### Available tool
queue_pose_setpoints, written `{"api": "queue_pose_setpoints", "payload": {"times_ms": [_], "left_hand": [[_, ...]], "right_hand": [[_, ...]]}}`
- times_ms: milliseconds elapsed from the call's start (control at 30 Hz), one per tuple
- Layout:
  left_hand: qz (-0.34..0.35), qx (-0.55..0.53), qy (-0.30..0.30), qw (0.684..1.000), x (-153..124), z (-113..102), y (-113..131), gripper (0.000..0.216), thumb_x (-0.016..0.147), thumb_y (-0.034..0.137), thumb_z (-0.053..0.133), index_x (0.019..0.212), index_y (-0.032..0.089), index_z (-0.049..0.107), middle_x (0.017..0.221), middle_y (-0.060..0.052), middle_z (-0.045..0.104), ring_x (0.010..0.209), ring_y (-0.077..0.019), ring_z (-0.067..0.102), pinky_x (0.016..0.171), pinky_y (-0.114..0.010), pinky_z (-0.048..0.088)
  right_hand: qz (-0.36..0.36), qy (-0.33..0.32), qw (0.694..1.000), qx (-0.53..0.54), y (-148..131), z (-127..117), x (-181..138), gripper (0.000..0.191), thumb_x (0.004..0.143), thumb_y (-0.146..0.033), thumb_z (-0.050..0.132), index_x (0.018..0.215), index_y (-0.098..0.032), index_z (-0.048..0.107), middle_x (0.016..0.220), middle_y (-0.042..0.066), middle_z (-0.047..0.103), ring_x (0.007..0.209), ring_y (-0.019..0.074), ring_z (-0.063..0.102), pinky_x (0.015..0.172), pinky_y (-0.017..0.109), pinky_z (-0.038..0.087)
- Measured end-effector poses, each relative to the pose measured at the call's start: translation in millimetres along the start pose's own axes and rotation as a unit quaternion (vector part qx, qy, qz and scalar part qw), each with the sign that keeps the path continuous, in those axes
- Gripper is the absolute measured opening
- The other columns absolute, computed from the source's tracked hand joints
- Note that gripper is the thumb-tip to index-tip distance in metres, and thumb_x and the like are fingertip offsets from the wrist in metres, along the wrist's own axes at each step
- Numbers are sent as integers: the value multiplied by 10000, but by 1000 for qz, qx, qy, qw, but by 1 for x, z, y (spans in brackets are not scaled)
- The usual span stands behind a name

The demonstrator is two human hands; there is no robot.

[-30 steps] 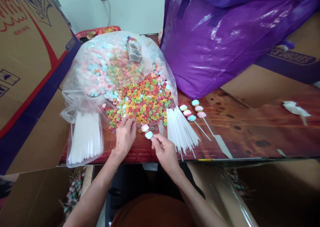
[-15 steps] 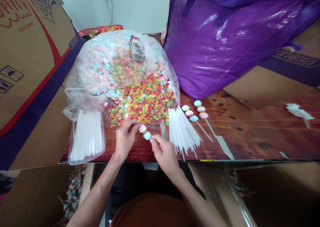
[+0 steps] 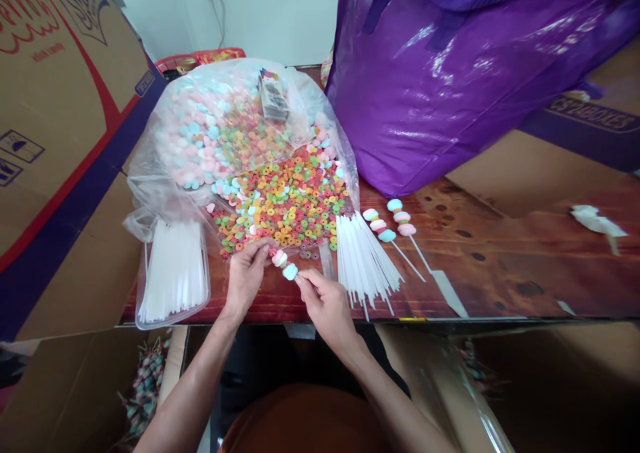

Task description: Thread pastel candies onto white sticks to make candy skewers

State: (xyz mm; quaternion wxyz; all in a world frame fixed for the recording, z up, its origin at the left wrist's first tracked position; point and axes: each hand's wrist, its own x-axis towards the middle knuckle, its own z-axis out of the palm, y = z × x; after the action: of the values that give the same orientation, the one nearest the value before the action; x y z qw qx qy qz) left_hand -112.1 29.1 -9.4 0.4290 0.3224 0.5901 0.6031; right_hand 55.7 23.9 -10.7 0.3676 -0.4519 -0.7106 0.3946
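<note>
now lower, candy skewer (image 3: 285, 265) pinched in right hand (image 3: 323, 300), left hand (image 3: 246, 271) gripping its tip, nearer table edge

The person's 2 forearms are bare with no sleeves in view, the left hand (image 3: 246, 276) and right hand (image 3: 325, 301) carry no gloves, rings or watch that can be seen, and rust-orange clothing (image 3: 305, 426) covers the lap.

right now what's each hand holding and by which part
The right hand pinches a candy skewer by its bare stick below the candies. The left hand fingertips pinch its top end; whether they hold a separate candy cannot be told.
</note>
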Motion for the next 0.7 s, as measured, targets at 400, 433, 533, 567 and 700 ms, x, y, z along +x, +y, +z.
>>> {"api": "queue_pose_setpoints", "payload": {"times_ms": [400, 433, 533, 567, 700], "left_hand": [[-95, -62, -36, 993, -5, -6, 8, 497, 652, 421, 852, 1044, 165, 686, 924, -66, 764, 891, -195, 719, 822, -334, 580], [-105, -71, -43, 991, -6, -6, 8, 513, 647, 416, 861, 1057, 168, 678, 914, -61, 761, 880, -188, 717, 816, -324, 578], [-136, -79, -71, 985, -9, -7, 7, 496, 665, 407, 861, 1056, 170, 669, 853, -29, 731, 799, -135, 690, 762, -261, 560], [-141, -77, -78, 984, -11, -7, 6, 477, 673, 409, 858, 1038, 169, 667, 831, -18, 717, 769, -118, 675, 736, -240, 549], [-148, -71, -88, 982, -16, -4, 4, 446, 660, 439, 859, 934, 166, 636, 780, 2, 681, 700, -101, 641, 681, -224, 527]], "right_hand": [[-3, 13, 999, -34, 4, 3, -4, 264, 983, -303, 458, 783, -203, 598, 617, -22, 539, 532, 116, 465, 522, 225, 344], [-4, 17, 999, -29, 3, 4, -4, 267, 987, -306, 456, 782, -204, 592, 608, -24, 528, 531, 116, 461, 521, 225, 343], [-8, 25, 1000, -10, 1, 7, -6, 275, 991, -300, 454, 760, -204, 569, 585, -35, 491, 520, 111, 444, 522, 224, 345], [-8, 24, 1000, -5, 1, 8, -7, 276, 989, -296, 458, 750, -205, 561, 578, -38, 482, 514, 108, 440, 521, 223, 345], [11, 18, 1000, 10, 0, 8, -4, 295, 973, -295, 463, 700, -209, 533, 551, -45, 484, 490, 102, 446, 506, 219, 340]]}}
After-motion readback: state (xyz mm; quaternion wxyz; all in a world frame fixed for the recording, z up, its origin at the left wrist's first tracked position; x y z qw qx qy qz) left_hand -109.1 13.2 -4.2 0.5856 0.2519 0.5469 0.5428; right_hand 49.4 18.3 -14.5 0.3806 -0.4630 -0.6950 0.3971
